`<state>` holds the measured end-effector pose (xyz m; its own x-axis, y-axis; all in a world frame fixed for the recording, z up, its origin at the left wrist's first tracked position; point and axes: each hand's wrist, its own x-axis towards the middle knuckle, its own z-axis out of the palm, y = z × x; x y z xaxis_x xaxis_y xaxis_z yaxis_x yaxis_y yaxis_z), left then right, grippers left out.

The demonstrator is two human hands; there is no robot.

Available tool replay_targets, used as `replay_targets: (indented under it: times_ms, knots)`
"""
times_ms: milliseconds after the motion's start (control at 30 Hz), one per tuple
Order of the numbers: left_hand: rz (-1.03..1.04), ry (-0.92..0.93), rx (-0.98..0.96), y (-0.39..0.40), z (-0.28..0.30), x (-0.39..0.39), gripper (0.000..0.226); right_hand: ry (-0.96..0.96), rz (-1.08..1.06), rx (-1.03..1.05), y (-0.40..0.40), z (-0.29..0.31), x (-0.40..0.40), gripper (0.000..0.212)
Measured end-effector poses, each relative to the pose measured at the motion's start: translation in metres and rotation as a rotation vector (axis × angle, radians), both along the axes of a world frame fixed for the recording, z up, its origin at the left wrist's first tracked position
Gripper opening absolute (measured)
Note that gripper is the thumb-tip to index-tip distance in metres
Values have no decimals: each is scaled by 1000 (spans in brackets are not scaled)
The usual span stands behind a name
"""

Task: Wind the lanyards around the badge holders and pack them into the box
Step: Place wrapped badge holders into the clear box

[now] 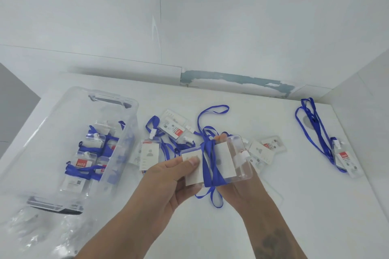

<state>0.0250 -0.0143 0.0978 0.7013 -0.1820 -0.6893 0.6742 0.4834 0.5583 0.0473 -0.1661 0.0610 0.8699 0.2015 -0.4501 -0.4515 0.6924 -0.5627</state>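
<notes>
A: Clear plastic badge holder [229, 153] up over the white table [273, 206], held between both hands. Blue lanyard [208, 164] wrapped round its middle, loose loop hanging below.

B: Grips?

A: Left hand [168, 176] pinching the holder's left end, thumb on top, fingers under. Right hand [242, 185] cupped beneath the right end, fingertips curled over the far edge by the lanyard. Both clamped on it.

B: Box?

A: Transparent storage box [52, 132] at left, lid off, several wound badge holders [88, 160] lying inside. Well apart from the held one.

B: Rest on the table?

A: Pile of unwound badges [168, 139] with tangled blue straps just beyond the hands, beside the box. One more badge with lanyard [328, 143] far right, near the wall. Can't read card text beyond a red label.
</notes>
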Motion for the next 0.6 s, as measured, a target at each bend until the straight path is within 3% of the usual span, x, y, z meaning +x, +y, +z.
replay_targets:
  times_ms: [33,100,167,233,267,433,600]
  knots:
    - [0,-10,19,2,0,-1,21,50,-45,-12,4,6,-1,7]
    - [0,-24,57,6,-1,-2,18,36,-34,-99,3,15,-1,27]
    - [15,-26,92,7,-1,-3,16,-30,40,-159,2,26,2,26]
    - [49,-10,123,5,-2,-3,15,-51,141,-198,-1,33,7,48]
    - [71,2,133,3,-3,-3,15,-89,200,-275,-7,29,10,48]
    - [114,40,145,-15,-6,5,13,-280,478,-845,-28,34,31,18]
    - [59,45,170,-21,-11,14,13,-292,551,-954,-42,40,57,13]
